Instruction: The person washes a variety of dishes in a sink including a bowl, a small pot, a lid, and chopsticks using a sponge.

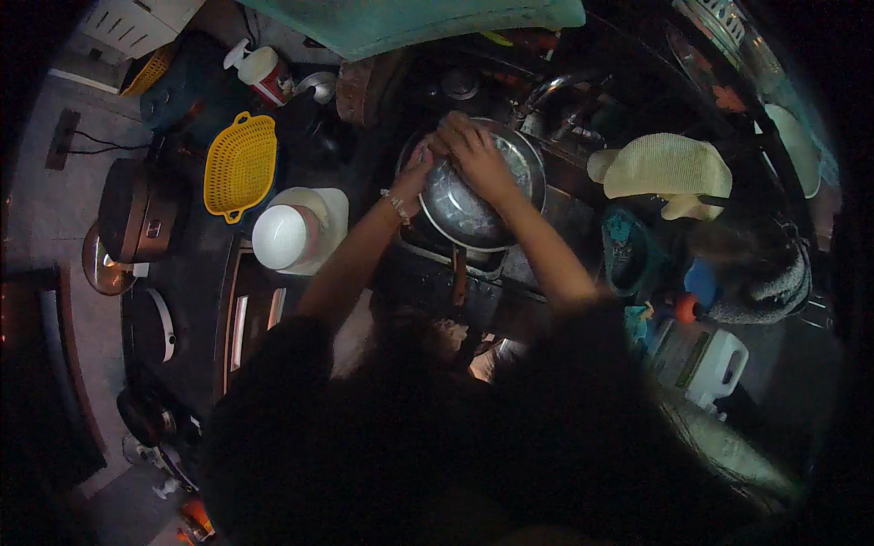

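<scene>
A wide, shiny metal bowl (502, 228) lies before me below a faucet, pale smears or reflections showing on its inner surface. Over its upper left part, my right hand (471, 153) and my left hand (413, 179) are pressed together. The right fingers cover the tips of the left ones, so whatever may be between the palms is hidden. A beaded bracelet (396, 205) circles my left wrist. From under the bowl's near edge a brown handle (459, 276) sticks out; what it belongs to is hidden.
Left of my arms are a white bowl (280, 237), a yellow plastic basket (240, 167), a pump bottle (263, 72) and a dark lidded appliance (130, 210). A chrome faucet (556, 89) rises beyond the metal bowl. To the right are a cream mesh basket (669, 165) and a white jug (717, 372).
</scene>
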Available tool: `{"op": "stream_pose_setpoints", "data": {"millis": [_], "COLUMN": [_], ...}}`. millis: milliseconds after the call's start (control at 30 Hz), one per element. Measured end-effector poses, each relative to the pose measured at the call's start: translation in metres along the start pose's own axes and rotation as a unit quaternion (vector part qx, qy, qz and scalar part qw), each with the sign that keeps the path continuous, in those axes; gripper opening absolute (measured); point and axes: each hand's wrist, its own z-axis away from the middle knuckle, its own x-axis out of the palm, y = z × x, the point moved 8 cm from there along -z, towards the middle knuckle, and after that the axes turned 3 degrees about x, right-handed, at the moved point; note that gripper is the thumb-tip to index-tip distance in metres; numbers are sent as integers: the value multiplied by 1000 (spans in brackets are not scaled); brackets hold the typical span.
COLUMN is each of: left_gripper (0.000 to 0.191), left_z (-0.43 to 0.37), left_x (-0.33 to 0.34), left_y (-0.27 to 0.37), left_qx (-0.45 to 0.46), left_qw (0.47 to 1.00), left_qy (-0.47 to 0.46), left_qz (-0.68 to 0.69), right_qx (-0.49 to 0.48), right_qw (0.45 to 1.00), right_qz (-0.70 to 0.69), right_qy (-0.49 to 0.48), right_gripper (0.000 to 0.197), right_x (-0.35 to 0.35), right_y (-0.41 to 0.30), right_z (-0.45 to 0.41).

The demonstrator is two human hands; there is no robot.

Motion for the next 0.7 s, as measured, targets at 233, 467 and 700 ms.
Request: {"op": "stream_pose_setpoints", "data": {"millis": [233, 467, 700], "left_gripper": [45, 48, 33], "left_z": [-2, -10, -2], "left_x": [-18, -8, -5], "left_y": [15, 29, 16], "left_qx": [61, 94, -21], "left_qw": [998, 995, 999], "left_qy": [-28, 24, 37], "left_qz": [21, -6, 30], "right_qx": [90, 162, 106], "right_qw": [982, 959, 957], "right_qz": [118, -80, -270], "right_qy": [-113, -217, 21], "right_gripper": [42, 41, 44], "right_x": [-17, 14, -5], "right_y": [56, 0, -42], "right_z": [48, 110, 15]}}
